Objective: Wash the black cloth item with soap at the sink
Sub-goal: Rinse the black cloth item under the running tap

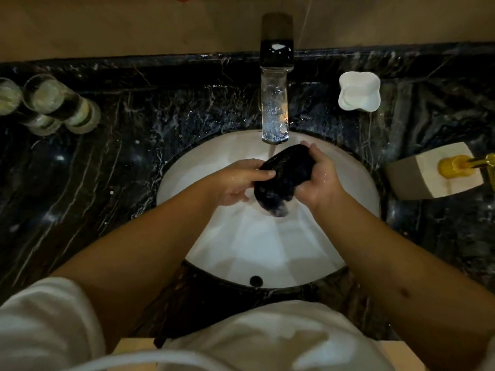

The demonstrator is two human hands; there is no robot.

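At frame centre, over the sink [356, 188], the black cloth item [284, 178] ran diagonally from upper right to lower left, gripped between left hand [237, 182] and right hand [320, 180], directly under the faucet [276, 76].

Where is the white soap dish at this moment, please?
In the head view, the white soap dish stands on the black marble counter, at the right of the tap and behind the soap dispenser.

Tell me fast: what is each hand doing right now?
Left hand: closed, fingers gripping the black cloth under the faucet.
Right hand: closed, fingers curled round the same black cloth.
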